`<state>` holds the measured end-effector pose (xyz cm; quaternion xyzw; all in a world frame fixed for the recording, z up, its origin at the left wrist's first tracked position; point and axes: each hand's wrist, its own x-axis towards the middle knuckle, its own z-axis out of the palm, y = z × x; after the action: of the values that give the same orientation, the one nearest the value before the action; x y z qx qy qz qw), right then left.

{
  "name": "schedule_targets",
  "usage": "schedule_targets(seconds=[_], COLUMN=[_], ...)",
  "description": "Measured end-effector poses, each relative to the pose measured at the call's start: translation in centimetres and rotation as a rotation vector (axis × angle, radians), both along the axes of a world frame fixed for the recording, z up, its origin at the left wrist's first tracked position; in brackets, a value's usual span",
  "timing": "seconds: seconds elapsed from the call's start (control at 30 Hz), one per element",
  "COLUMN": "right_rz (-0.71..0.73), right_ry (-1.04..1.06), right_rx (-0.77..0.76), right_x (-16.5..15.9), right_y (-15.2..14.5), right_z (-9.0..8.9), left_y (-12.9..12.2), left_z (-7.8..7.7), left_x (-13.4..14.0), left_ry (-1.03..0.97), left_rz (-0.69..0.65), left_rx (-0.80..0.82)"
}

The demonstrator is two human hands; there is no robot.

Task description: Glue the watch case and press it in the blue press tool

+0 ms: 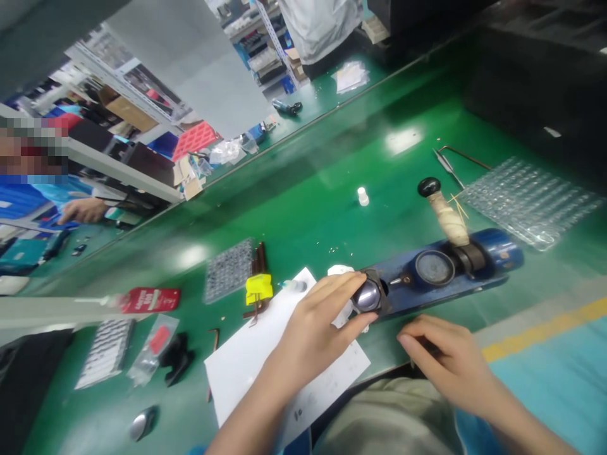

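Note:
A long blue bench fixture (408,292) lies near the front of the green table, with a tape-wrapped lever (448,221) topped by a black knob (429,187). At its left end sits a shiny, domed round metal part (367,296) in a dark square holder. My left hand (315,319) grips this part between fingers and thumb. Just right of it, my right hand (441,357) is curled closed by the table's front edge, below the fixture; whatever its fingers may hold is hidden. A white paper sheet (241,373) lies under my left forearm.
On the left are a red bottle (150,300), a yellow hex-key holder (258,289), a clear tray (230,268) and a dark-and-silver part (143,423). A clear blister tray (531,199) lies right; a small white bottle (363,196) stands mid-table. Another person's hand (84,210) shows far left.

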<state>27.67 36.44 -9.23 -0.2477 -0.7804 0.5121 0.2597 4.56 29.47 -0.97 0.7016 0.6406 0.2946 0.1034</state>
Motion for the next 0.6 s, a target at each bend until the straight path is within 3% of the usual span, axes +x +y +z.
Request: schedule_targets(seconds=[0.27, 0.6], right_rz=[0.015, 0.029], right_ry=[0.052, 0.058], right_rx=[0.020, 0.030], right_x=[-0.2, -0.3], right_y=[0.1, 0.1], right_z=[0.2, 0.5], left_y=[0.6, 0.2], left_z=[0.2, -1.1], left_x=[0.0, -0.2], left_ry=[-0.003, -0.099], left_rz=[-0.013, 0.090], left_rx=[-0.036, -0.085])
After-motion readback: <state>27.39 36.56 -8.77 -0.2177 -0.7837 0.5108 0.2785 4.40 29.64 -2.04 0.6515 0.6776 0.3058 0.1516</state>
